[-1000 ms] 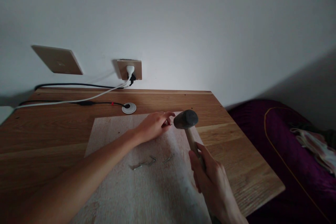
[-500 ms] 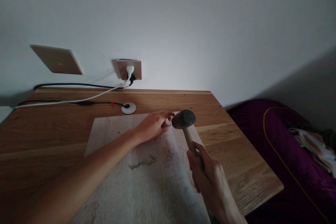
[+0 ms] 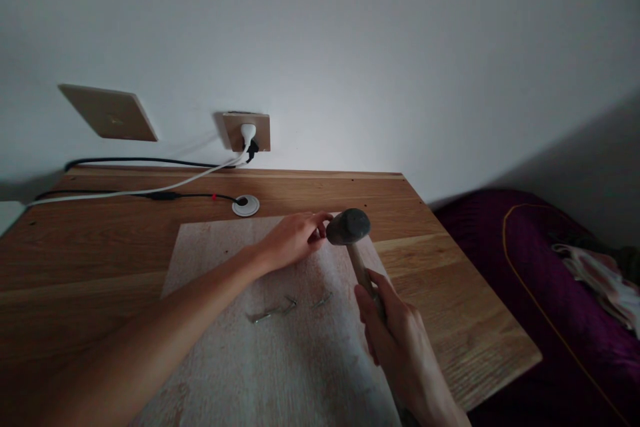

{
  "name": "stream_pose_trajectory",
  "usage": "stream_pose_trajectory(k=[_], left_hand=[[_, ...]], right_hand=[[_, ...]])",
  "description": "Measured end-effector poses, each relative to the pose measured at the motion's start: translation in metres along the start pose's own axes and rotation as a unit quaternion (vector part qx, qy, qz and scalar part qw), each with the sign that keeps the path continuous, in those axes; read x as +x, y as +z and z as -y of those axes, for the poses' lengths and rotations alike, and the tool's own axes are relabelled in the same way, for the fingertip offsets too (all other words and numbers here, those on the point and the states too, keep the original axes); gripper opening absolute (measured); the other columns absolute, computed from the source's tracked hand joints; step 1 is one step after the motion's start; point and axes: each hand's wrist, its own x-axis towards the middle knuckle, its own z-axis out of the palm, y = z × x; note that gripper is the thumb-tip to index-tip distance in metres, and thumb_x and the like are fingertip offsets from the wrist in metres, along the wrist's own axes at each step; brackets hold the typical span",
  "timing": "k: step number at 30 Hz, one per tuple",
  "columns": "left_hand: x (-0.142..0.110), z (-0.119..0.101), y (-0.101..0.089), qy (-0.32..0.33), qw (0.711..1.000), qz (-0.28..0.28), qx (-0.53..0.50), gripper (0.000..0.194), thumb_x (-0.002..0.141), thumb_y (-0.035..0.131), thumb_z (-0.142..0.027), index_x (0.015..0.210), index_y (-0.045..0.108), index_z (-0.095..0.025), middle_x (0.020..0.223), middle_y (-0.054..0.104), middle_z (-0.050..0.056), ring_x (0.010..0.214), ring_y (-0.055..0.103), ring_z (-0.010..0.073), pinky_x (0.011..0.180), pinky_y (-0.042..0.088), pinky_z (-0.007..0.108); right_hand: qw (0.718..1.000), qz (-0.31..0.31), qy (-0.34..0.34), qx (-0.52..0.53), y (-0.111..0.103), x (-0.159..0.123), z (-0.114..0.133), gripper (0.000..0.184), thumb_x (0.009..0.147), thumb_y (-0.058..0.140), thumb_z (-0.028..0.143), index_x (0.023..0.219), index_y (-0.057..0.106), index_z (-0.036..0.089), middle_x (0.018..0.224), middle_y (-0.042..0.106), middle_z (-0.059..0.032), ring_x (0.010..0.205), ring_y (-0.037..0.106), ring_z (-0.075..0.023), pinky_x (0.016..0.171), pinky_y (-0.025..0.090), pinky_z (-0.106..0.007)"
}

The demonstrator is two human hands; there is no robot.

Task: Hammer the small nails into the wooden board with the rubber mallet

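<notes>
My right hand (image 3: 400, 340) is wrapped round the wooden handle of a rubber mallet (image 3: 349, 227) with a dark head. The mallet's head is beside the fingertips of my left hand (image 3: 300, 237), over the far right part of a pale wooden board (image 3: 225, 360). My left hand rests on the board, thumb and fingers curled in a pinch. Whatever the pinch holds is hidden by the mallet head or too small to make out. Several thin metal nails (image 3: 263, 317) lie loose on the board, nearer to me than my left hand.
The board lies on a wooden desk (image 3: 450, 293). Behind it, white and black cables (image 3: 150, 193) run to a wall socket (image 3: 235, 133) and a round desk grommet (image 3: 245, 205). A purple cover (image 3: 540, 280) with a yellow line is beyond the desk's right edge.
The mallet head has shifted very slightly left, closer to my left fingers. My left fingers look a little more closed, and the nails have not moved.
</notes>
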Motion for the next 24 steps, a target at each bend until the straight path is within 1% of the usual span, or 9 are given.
stream_pose_trajectory(k=[2, 5, 8, 12, 15, 19, 22, 24], left_hand=[[0.0001, -0.0019, -0.0009, -0.001, 1.000, -0.001, 0.005, 0.051, 0.084, 0.062, -0.003, 0.131, 0.069, -0.022, 0.098, 0.078, 0.004, 0.083, 0.071, 0.0194, 0.080, 0.053, 0.032], [0.0006, -0.0051, -0.0027, -0.008, 1.000, 0.002, 0.012, 0.056, 0.081, 0.062, -0.001, 0.132, 0.068, -0.021, 0.100, 0.078, 0.005, 0.085, 0.071, 0.0201, 0.081, 0.053, 0.032], [0.0014, -0.0076, -0.0041, -0.018, 1.000, 0.011, 0.011, 0.050, 0.083, 0.064, -0.004, 0.130, 0.069, -0.020, 0.100, 0.078, 0.005, 0.082, 0.070, 0.0194, 0.080, 0.053, 0.032], [0.0017, -0.0074, -0.0044, -0.020, 1.000, 0.016, 0.005, 0.041, 0.090, 0.065, -0.009, 0.129, 0.069, -0.020, 0.099, 0.078, 0.005, 0.081, 0.070, 0.0190, 0.079, 0.053, 0.032], [0.0012, -0.0057, -0.0037, -0.018, 1.000, 0.009, -0.002, 0.042, 0.089, 0.067, -0.009, 0.130, 0.069, -0.021, 0.097, 0.078, 0.004, 0.081, 0.071, 0.0186, 0.080, 0.053, 0.031], [0.0005, -0.0041, -0.0032, -0.019, 1.000, 0.003, -0.015, 0.044, 0.089, 0.067, -0.008, 0.130, 0.069, -0.022, 0.098, 0.079, 0.004, 0.082, 0.072, 0.0187, 0.079, 0.054, 0.031], [0.0007, -0.0038, -0.0030, -0.019, 1.000, 0.003, -0.018, 0.048, 0.086, 0.065, -0.004, 0.130, 0.068, -0.021, 0.098, 0.080, 0.004, 0.084, 0.073, 0.0191, 0.079, 0.054, 0.031], [0.0011, -0.0035, -0.0026, -0.017, 1.000, 0.003, -0.017, 0.050, 0.084, 0.064, -0.002, 0.130, 0.069, -0.020, 0.098, 0.081, 0.005, 0.084, 0.073, 0.0191, 0.079, 0.055, 0.031]], right_hand=[[1.000, 0.013, -0.001, -0.003, -0.0002, 0.0007, 0.0010, 0.051, 0.109, 0.041, 0.060, 0.127, 0.066, 0.020, 0.056, 0.057, 0.0061, 0.037, 0.057, -0.0165, 0.040, 0.045, -0.027], [1.000, 0.021, -0.001, -0.006, -0.0001, 0.0016, 0.0002, 0.050, 0.109, 0.041, 0.059, 0.127, 0.066, 0.020, 0.053, 0.055, 0.0072, 0.037, 0.057, -0.0169, 0.041, 0.045, -0.026], [1.000, 0.013, 0.003, 0.001, 0.0005, 0.0016, -0.0020, 0.050, 0.109, 0.042, 0.060, 0.128, 0.065, 0.021, 0.055, 0.053, 0.0076, 0.037, 0.057, -0.0163, 0.039, 0.044, -0.025], [1.000, -0.009, -0.004, 0.003, 0.0002, 0.0008, -0.0029, 0.049, 0.108, 0.043, 0.061, 0.127, 0.066, 0.021, 0.057, 0.051, 0.0083, 0.037, 0.056, -0.0151, 0.039, 0.044, -0.025], [1.000, -0.008, -0.005, 0.001, -0.0010, 0.0006, -0.0010, 0.050, 0.109, 0.042, 0.061, 0.128, 0.065, 0.021, 0.060, 0.051, 0.0082, 0.037, 0.055, -0.0147, 0.040, 0.044, -0.026], [1.000, 0.004, -0.003, -0.011, -0.0008, 0.0014, 0.0015, 0.053, 0.108, 0.040, 0.061, 0.128, 0.065, 0.019, 0.057, 0.053, 0.0071, 0.038, 0.057, -0.0168, 0.040, 0.045, -0.027], [1.000, 0.010, -0.005, -0.016, 0.0009, 0.0024, 0.0009, 0.054, 0.108, 0.040, 0.062, 0.128, 0.066, 0.019, 0.055, 0.057, 0.0058, 0.038, 0.059, -0.0176, 0.040, 0.045, -0.027], [1.000, 0.006, -0.009, -0.016, 0.0018, 0.0028, -0.0002, 0.054, 0.108, 0.040, 0.062, 0.127, 0.067, 0.019, 0.052, 0.055, 0.0063, 0.037, 0.058, -0.0179, 0.040, 0.045, -0.027]])
